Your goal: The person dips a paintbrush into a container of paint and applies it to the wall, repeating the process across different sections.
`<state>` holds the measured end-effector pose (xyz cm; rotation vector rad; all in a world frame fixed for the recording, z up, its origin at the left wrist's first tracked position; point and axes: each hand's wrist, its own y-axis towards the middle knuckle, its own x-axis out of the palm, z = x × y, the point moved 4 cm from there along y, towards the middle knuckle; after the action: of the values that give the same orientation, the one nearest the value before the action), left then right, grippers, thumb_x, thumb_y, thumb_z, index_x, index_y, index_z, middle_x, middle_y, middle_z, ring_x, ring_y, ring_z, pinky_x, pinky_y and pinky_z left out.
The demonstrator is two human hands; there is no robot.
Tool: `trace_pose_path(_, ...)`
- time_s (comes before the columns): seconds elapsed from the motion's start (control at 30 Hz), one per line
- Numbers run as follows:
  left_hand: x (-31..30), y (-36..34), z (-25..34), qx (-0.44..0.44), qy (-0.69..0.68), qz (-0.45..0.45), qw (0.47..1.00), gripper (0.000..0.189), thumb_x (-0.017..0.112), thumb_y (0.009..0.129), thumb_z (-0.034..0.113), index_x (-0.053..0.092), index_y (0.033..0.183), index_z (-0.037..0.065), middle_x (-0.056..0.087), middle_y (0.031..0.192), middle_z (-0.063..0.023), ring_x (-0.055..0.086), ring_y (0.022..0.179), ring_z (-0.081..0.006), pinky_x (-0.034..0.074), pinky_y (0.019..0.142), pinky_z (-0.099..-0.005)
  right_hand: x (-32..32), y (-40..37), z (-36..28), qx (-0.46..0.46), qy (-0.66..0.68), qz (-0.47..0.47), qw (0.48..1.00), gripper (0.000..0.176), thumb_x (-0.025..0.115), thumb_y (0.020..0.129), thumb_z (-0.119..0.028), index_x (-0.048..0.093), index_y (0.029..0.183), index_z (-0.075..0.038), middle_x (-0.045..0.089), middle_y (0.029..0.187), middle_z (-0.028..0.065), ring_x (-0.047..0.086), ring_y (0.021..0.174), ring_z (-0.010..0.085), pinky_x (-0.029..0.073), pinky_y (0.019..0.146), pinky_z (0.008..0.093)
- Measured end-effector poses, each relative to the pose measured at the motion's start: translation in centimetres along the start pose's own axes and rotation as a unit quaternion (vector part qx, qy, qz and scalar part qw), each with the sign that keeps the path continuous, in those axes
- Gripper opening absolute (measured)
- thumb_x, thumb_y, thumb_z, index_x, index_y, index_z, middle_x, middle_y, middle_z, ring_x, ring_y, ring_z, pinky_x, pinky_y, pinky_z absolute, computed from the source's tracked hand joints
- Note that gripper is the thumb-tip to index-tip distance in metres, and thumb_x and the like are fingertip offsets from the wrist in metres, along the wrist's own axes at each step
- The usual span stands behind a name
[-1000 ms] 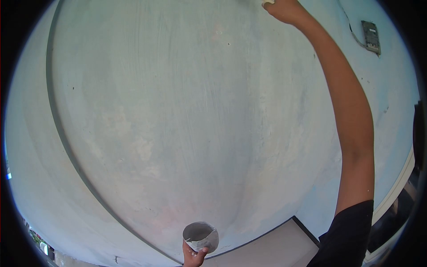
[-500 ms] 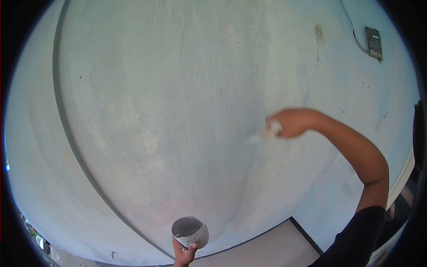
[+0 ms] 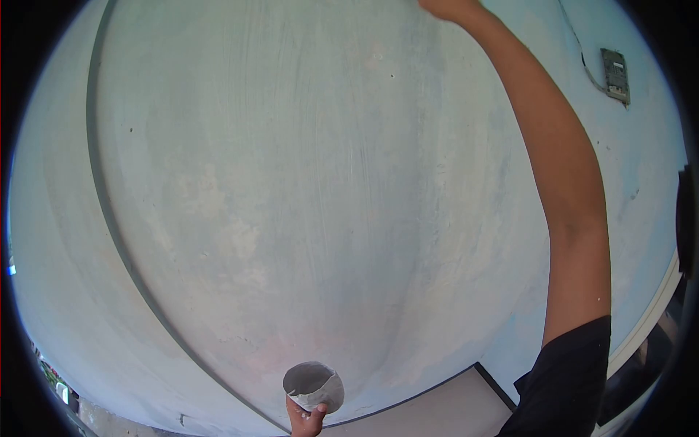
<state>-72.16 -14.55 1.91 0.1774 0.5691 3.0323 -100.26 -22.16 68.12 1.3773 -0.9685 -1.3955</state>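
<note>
Two hands: left hand (image 3: 306,421) clasps the cup (image 3: 313,386); right hand (image 3: 445,7), grip hidden, high on the wall (image 3: 291,182), likely mid-stroke; next needs steady pressure.

R hand (image 3: 445,7) swung back up to wall (image 3: 291,182) top.
</note>
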Motion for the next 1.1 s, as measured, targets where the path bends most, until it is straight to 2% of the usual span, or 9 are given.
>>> trace_pose_path(0.07, 0.0, 0.0, -0.7, -0.013, 0.005, -0.001, 1.000, 0.079, 0.065, 0.082, 0.057, 0.042, 0.130, -0.002, 0.053, 0.121, -0.0170, 0.052, 0.111, -0.0280, 0.045, 0.090, -0.0405, 2.2, -3.7, -0.4, 0.024, 0.053, -0.056, 0.997, 0.041, 0.056, 0.082, -0.005, 0.055, 0.122, 0.000, 0.058, 0.120, 0.0246, 0.061, 0.104, 0.0344, 0.049, 0.087, 0.0398)
trace_pose_path(0.13, -0.5, -0.1, -2.0, -0.014, 0.003, -0.006, 1.000, 0.078, 0.066, 0.082, 0.054, 0.042, 0.130, -0.002, 0.052, 0.122, -0.0170, 0.051, 0.112, -0.0280, 0.044, 0.091, -0.0403, 5.9, -6.7, 2.1, -0.129, 0.014, 0.015, 0.991, 0.051, 0.060, 0.084, -0.011, 0.044, 0.133, -0.014, 0.062, 0.076, 0.0183, 0.060, 0.057, 0.0213, 0.046, 0.050, 0.0345)
trace_pose_path(0.53, -0.3, -0.7, 2.6, -0.055, 0.019, 0.019, 0.998, 0.070, 0.066, 0.084, 0.037, 0.036, 0.134, -0.002, 0.048, 0.127, -0.0176, 0.046, 0.117, -0.0289, 0.041, 0.095, -0.0394, 0.5, -17.5, 4.9, -0.083, -0.015, -0.572, 0.816, 0.035, 0.068, 0.076, -0.017, 0.059, 0.109, -0.009, 0.064, 0.095, 0.0136, 0.059, 0.089, 0.0256, 0.047, 0.080, 0.0399)
trace_pose_path(0.6, -0.3, -0.9, 2.7, -0.061, 0.022, 0.021, 0.998, 0.075, 0.067, 0.083, 0.039, 0.032, 0.137, -0.001, 0.047, 0.129, -0.0181, 0.047, 0.117, -0.0297, 0.042, 0.095, -0.0400, 0.7, -10.5, 6.6, 0.007, -0.069, -0.477, 0.876, 0.037, 0.071, 0.070, -0.017, 0.063, 0.106, -0.011, 0.064, 0.101, 0.0109, 0.057, 0.094, 0.0238, 0.045, 0.085, 0.0400)
trace_pose_path(0.7, -0.6, -1.0, 3.0, -0.037, 0.058, -0.008, 0.998, 0.080, 0.068, 0.083, 0.042, 0.029, 0.138, -0.001, 0.046, 0.129, -0.0183, 0.046, 0.117, -0.0300, 0.041, 0.095, -0.0407, -3.5, -0.6, 5.1, -0.011, -0.124, -0.344, 0.930, 0.046, 0.068, 0.071, -0.011, 0.060, 0.116, -0.013, 0.056, 0.068, 0.0041, 0.043, 0.047, 0.0091, 0.032, 0.036, 0.0234)
trace_pose_path(0.8, -1.5, -0.9, 1.8, -0.010, 0.060, 0.014, 0.998, 0.081, 0.067, 0.083, 0.046, 0.031, 0.137, -0.002, 0.046, 0.129, -0.0184, 0.046, 0.117, -0.0295, 0.041, 0.095, -0.0407, -6.8, 2.0, 1.8, 0.007, -0.125, -0.179, 0.976, 0.046, 0.064, 0.078, -0.011, 0.056, 0.123, -0.014, 0.058, 0.066, 0.0092, 0.050, 0.048, 0.0149, 0.040, 0.041, 0.0292)
trace_pose_path(0.87, -0.7, -0.8, 3.5, -0.011, 0.045, 0.019, 0.999, 0.081, 0.067, 0.083, 0.046, 0.031, 0.137, -0.002, 0.046, 0.129, -0.0183, 0.046, 0.117, -0.0291, 0.041, 0.095, -0.0405, -8.6, 1.0, 0.4, 0.039, -0.042, -0.115, 0.992, 0.039, 0.058, 0.080, -0.005, 0.057, 0.119, -0.004, 0.061, 0.117, 0.0223, 0.062, 0.102, 0.0328, 0.049, 0.086, 0.0401)
trace_pose_path(1.03, -0.5, -0.5, 3.9, -0.018, 0.024, 0.022, 0.999, 0.082, 0.067, 0.083, 0.049, 0.032, 0.136, -0.002, 0.046, 0.128, -0.0179, 0.047, 0.116, -0.0285, 0.042, 0.094, -0.0400, -5.1, 0.0, 3.5, 0.002, -0.055, -0.027, 0.998, 0.037, 0.059, 0.079, -0.006, 0.060, 0.117, -0.007, 0.066, 0.108, 0.0158, 0.062, 0.099, 0.0298, 0.049, 0.082, 0.0393)
trace_pose_path(1.1, -0.1, -0.1, 4.1, -0.033, 0.030, 0.002, 0.999, 0.083, 0.066, 0.082, 0.052, 0.033, 0.135, -0.003, 0.047, 0.127, -0.0176, 0.047, 0.115, -0.0286, 0.043, 0.092, -0.0399, -1.7, -1.4, 6.9, -0.090, -0.061, 0.151, 0.982, 0.043, 0.058, 0.086, -0.013, 0.052, 0.129, -0.016, 0.062, 0.073, 0.0176, 0.058, 0.054, 0.0229, 0.048, 0.051, 0.0355)
